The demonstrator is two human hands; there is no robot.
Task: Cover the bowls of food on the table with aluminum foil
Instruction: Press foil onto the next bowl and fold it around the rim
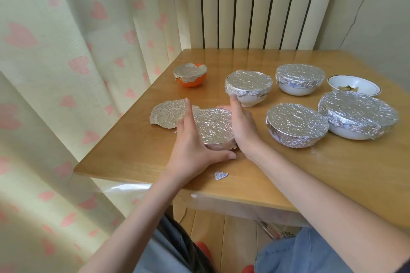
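Observation:
A bowl wrapped in foil (213,126) sits near the table's front left. My left hand (190,142) presses against its left side, index finger straight and thumb stretched along its front. My right hand (241,126) lies flat against its right side with straight fingers. Several other bowls have foil over them: an orange one (190,83) at the far left, white ones (248,86) (299,77) (297,124), and a large one (357,115). One white bowl (352,85) with food stands uncovered at the far right. A loose crumpled foil sheet (166,115) lies left of my hands.
The wooden table (137,157) has its front edge close to my knees. A small foil scrap (220,175) lies near that edge. A curtain with pink hearts (66,73) hangs at the left and a radiator (255,6) stands behind the table.

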